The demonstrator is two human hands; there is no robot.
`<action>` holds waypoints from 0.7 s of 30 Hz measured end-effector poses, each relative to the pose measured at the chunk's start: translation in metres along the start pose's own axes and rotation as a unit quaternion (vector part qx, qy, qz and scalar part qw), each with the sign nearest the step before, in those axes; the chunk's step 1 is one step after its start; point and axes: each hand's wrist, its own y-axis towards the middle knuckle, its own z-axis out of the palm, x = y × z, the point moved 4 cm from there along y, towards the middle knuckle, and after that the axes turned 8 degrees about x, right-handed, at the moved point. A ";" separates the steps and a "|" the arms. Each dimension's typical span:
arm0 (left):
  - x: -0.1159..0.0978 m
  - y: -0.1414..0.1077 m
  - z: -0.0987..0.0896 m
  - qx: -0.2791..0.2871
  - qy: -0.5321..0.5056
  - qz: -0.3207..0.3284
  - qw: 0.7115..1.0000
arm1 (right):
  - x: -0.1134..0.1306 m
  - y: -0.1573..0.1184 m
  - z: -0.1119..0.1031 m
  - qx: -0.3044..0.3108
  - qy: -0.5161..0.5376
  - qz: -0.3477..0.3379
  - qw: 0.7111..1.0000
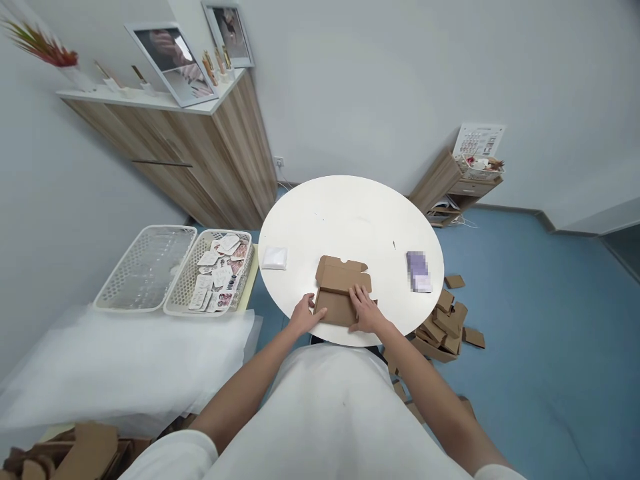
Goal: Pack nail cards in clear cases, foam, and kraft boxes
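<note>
A small brown cardboard box [336, 307] lies on the white oval table [350, 207] close to its front edge. Its lid flap stands folded back on the far side, and the shallow inside shows nothing in it. My left hand [304, 316] grips the box's left side, fingers along the wall and thumb over the front left corner. On the right side, my right hand [367, 312] holds the wall, with fingers bent over it toward the lid and the thumb at the front corner.
A white packet [275, 258] lies at the table's left, a purple-and-white item [419, 272] at its right. Left of the table stand white baskets [173, 303], one holding many cards. Folded cardboard boxes [443, 327] are heaped on the floor at right. A wooden cabinet [240, 147] stands behind.
</note>
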 end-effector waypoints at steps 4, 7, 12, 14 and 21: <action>-0.006 -0.012 -0.015 0.064 0.024 0.065 0.996 | -0.002 0.001 0.001 -0.018 0.012 -0.021 1.000; -0.014 -0.007 -0.023 0.110 0.086 0.060 0.988 | -0.001 0.002 0.001 -0.021 0.008 -0.046 0.999; -0.026 0.016 -0.024 0.119 0.153 0.037 0.980 | 0.005 0.006 -0.009 0.001 -0.031 -0.047 0.998; -0.028 0.022 -0.022 0.117 0.159 0.034 0.980 | 0.004 0.005 -0.015 -0.023 -0.049 -0.029 0.998; -0.027 0.024 -0.020 0.120 0.172 0.063 0.976 | -0.038 -0.021 -0.005 -0.110 0.165 0.087 0.976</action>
